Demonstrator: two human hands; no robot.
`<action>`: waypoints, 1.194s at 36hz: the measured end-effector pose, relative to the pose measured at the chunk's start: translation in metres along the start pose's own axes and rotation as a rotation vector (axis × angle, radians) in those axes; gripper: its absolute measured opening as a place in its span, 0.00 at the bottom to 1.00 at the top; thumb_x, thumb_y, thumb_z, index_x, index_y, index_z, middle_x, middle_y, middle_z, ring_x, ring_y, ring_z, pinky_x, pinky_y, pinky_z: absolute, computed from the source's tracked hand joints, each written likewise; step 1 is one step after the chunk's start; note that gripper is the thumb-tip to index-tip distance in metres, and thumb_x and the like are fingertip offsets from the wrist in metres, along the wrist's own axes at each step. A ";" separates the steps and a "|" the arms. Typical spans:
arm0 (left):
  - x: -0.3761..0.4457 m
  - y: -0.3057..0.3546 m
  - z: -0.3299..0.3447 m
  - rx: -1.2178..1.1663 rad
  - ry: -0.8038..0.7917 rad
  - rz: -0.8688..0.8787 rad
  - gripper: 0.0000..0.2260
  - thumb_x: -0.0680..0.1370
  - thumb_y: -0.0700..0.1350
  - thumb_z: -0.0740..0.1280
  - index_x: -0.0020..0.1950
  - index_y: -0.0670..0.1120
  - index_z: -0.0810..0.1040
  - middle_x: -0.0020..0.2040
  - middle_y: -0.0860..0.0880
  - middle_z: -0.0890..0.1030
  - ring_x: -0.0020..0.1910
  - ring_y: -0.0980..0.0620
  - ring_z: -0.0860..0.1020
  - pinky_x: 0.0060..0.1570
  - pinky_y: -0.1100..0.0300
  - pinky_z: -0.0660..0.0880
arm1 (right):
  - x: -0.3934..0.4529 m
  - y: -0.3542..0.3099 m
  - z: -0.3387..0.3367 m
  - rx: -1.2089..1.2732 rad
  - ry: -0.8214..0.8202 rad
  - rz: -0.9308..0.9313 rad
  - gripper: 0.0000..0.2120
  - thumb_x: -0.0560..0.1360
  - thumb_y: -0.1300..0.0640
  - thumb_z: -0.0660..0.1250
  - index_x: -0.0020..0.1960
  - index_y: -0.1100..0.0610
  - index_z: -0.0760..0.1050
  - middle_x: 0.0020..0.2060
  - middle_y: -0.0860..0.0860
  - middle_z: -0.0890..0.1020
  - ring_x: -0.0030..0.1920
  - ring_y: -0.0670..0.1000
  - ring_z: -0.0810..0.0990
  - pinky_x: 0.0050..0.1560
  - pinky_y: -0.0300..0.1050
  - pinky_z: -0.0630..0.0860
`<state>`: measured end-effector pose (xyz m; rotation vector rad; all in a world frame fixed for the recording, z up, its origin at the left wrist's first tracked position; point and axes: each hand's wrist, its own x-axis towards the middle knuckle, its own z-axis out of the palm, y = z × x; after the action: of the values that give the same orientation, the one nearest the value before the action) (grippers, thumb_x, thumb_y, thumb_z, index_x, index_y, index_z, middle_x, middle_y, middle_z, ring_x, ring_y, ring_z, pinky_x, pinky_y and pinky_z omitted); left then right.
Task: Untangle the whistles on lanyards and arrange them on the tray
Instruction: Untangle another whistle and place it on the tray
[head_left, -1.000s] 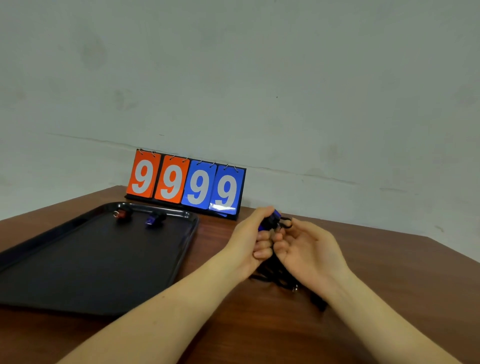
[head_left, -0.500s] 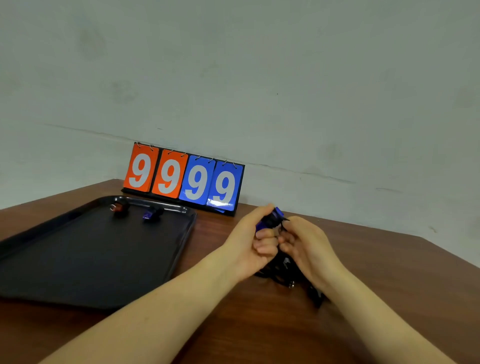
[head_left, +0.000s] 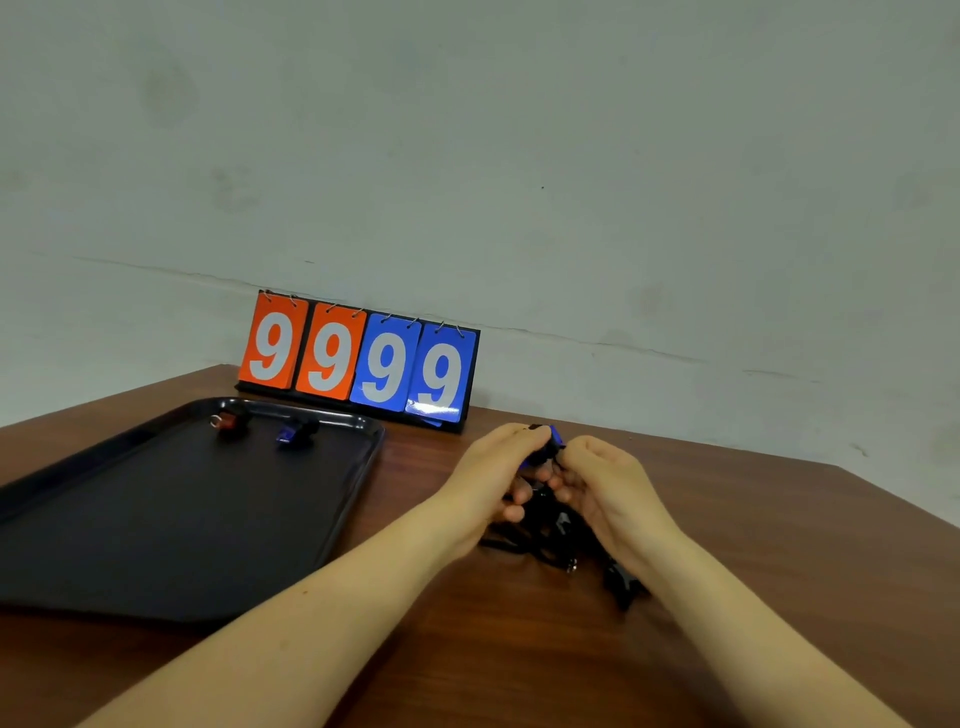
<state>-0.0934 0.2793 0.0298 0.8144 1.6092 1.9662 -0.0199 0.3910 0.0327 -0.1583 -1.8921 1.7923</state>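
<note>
Head cam: we see two bare forearms reaching over a brown wooden table (head_left: 727, 519). The left hand (head_left: 493, 478) pinches a blue whistle (head_left: 551, 441) betw. thumb and curled fingers, held up just above the tabletop. The right hand (head_left: 608, 488) sits right beside it, fingers curled in on the black lanyard cords (head_left: 545, 525) where they meet the whistle. The rest of the tangle lies on the table under and betw. both hands, w/ a black clip (head_left: 621, 584) poking out by the right wrist. At left, a black tray (head_left: 156, 519) holds a red whistle (head_left: 227, 420) and a second blue whistle (head_left: 296, 432), near each other at its far edge. Behind, a flip scoreboard (head_left: 358, 358) against the wall reads 9999, two orange cards, two blue.
</note>
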 end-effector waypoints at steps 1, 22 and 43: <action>0.000 0.000 -0.001 -0.027 -0.001 -0.013 0.08 0.79 0.49 0.63 0.50 0.46 0.77 0.35 0.50 0.77 0.27 0.55 0.67 0.25 0.65 0.61 | 0.000 0.000 0.000 -0.005 0.008 -0.006 0.12 0.76 0.66 0.60 0.35 0.58 0.72 0.30 0.52 0.78 0.31 0.47 0.71 0.36 0.40 0.71; 0.000 0.001 0.001 -0.192 -0.057 -0.054 0.06 0.80 0.45 0.63 0.50 0.43 0.76 0.36 0.46 0.72 0.28 0.54 0.68 0.24 0.65 0.65 | 0.006 -0.001 -0.005 0.367 0.012 -0.011 0.08 0.76 0.64 0.61 0.38 0.59 0.70 0.32 0.51 0.72 0.29 0.46 0.67 0.28 0.36 0.67; 0.008 0.014 -0.025 -0.753 0.142 -0.259 0.08 0.78 0.44 0.66 0.47 0.39 0.73 0.32 0.47 0.69 0.22 0.58 0.64 0.16 0.71 0.59 | -0.011 -0.011 0.005 -0.449 -0.097 -0.237 0.07 0.79 0.57 0.63 0.45 0.55 0.80 0.28 0.48 0.74 0.22 0.41 0.67 0.25 0.30 0.63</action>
<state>-0.1159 0.2643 0.0415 0.1627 0.8457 2.2135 -0.0097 0.3801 0.0404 -0.0025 -2.2538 1.2231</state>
